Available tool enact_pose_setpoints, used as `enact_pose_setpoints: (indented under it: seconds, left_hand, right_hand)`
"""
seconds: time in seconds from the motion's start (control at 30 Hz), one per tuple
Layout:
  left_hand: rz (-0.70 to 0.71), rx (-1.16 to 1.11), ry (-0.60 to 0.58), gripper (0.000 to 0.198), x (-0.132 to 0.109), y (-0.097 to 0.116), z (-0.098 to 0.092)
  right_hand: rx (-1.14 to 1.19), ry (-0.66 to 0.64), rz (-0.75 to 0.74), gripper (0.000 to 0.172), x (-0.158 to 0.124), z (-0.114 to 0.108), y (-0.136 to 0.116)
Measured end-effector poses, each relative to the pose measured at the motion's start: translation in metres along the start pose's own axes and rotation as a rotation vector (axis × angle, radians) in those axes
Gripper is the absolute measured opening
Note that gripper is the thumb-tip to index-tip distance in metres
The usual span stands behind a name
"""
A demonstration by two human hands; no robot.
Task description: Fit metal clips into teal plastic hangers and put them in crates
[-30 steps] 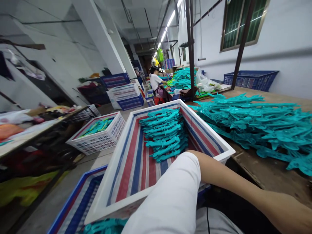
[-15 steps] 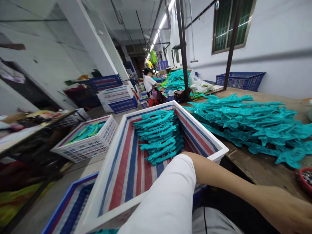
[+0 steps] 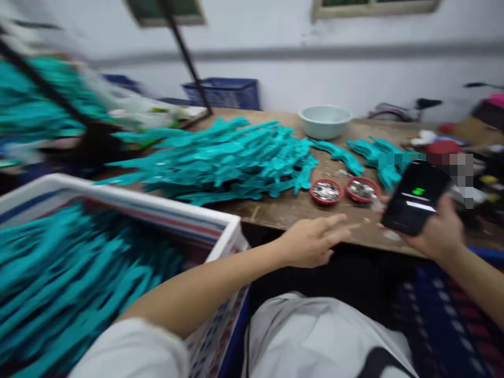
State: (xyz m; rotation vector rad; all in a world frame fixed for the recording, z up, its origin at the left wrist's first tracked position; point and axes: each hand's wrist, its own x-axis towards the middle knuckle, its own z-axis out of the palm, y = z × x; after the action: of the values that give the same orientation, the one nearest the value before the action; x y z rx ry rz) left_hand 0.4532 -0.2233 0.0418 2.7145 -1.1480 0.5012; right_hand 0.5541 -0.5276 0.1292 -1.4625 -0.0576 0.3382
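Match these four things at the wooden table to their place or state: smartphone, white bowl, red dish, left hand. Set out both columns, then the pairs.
Things:
1. smartphone
2. white bowl
3. red dish
4. left hand

Places or states:
A. Holds small silvery pieces
B. Open, holding nothing, by the table's near edge
C. Held in the right hand
D. Stands at the far side of the wooden table

Pairs: 1-C, 2-D, 3-A, 4-B
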Motion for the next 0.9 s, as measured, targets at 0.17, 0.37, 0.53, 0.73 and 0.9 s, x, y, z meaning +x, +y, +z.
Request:
enact_pose_setpoints:
  seconds: [0.17,0.37,0.53,0.73,0.9]
  left_hand:
    - [0.028,-0.058,0.059,0.062,-0.007,-0.005,0.004]
    - [0.071,-0.085,-0.062,0.042,-0.006,-0.003,0.004]
    - [0.067,-0.131,-0.283,0.034,-0.005,-0.004,0.006]
    - [-0.015,-0.262,-0.165,0.057,-0.013,-0.003,0.017]
    - [-0.301,-0.683,0.416,0.11,0.031,-0.022,0.027]
  right_hand:
    - [0.345,0.071,0.076,0.081,0.018,-0.032,0.018]
    - [0.385,-0.227,0.067,0.086,0.039,-0.053,0.041]
    - [0.42,-0.181,0.04,0.092,0.034,-0.047,0.041]
    - [0.393,-0.258,0.105,0.092,0.026,-0.039,0.048]
    - [0.352,-0.499,0.266,0.092,-0.002,-0.01,0.064]
